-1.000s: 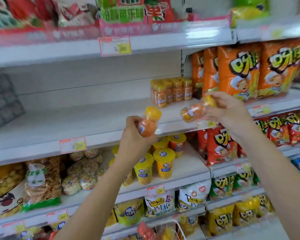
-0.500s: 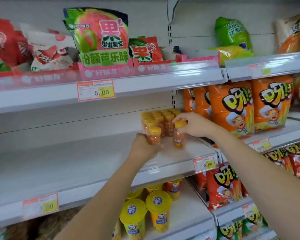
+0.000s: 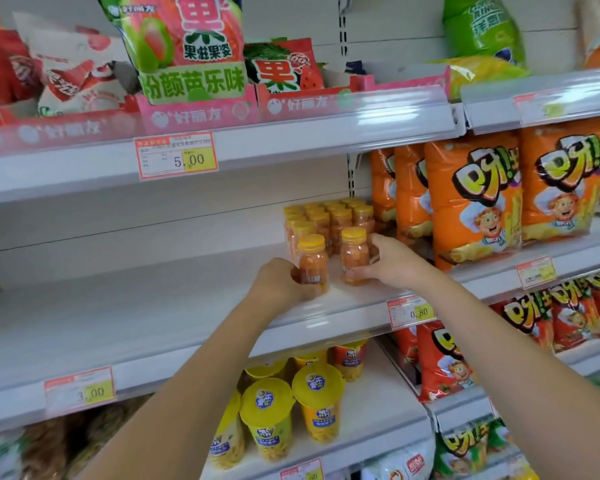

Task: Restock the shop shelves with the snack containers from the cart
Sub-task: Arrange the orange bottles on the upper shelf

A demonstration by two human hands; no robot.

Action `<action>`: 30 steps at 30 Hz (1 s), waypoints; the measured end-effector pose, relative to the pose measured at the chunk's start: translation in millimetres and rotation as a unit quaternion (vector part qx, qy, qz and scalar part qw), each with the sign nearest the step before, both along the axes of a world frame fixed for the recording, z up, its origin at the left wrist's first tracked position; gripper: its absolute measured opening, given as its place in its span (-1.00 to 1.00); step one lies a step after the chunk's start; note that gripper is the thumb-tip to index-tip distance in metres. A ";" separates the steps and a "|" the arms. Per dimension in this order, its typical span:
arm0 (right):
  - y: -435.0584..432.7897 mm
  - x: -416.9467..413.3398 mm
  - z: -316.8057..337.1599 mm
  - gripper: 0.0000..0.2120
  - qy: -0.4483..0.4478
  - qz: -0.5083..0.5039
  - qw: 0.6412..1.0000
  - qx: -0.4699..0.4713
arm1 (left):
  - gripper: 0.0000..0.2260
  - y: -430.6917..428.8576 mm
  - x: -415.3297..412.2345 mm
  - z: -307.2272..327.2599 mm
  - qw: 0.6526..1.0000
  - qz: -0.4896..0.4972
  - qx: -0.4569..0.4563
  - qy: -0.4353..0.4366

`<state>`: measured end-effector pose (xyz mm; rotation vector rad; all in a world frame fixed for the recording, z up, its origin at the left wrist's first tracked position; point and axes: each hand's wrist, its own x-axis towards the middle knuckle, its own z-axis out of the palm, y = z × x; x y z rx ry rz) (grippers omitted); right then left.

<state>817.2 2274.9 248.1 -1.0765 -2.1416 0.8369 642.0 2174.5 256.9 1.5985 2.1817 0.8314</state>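
Basically both bottles stand near the shelf (image 3: 187, 306) front edge: left hand (image 3: 278, 282) fingers wrapped round one bottle (image 3: 313, 265), right hand (image 3: 388, 263) round the other bottle (image 3: 354, 258). Light, rigid, smooth plastic (likely tippy); grip mid-body.

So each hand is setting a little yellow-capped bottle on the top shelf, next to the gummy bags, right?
Not quite. The left hand and right hand do each hold a yellow-capped bottle, but the head view shows them on the middle shelf, in front of the matching bottles.
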 end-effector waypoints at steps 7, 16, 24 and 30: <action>-1.6 -8.1 5.0 -0.58 -0.018 -0.050 0.996 0.076 | -0.66 27.1 24.0 -2.9 0.996 0.014 0.043 0.075; 24.5 -15.5 -2.3 -0.74 -0.043 -0.099 0.991 0.081 | -0.60 54.3 33.8 -0.5 0.974 0.006 0.037 0.224; 35.5 -17.9 -3.7 -0.48 -0.030 -0.148 0.987 0.059 | -0.67 72.2 35.9 -0.2 0.954 0.044 0.039 0.294; 40.2 -20.1 -6.2 -0.59 -0.041 -0.146 0.986 0.073 | -0.73 78.8 36.6 -5.5 0.949 0.069 0.055 0.303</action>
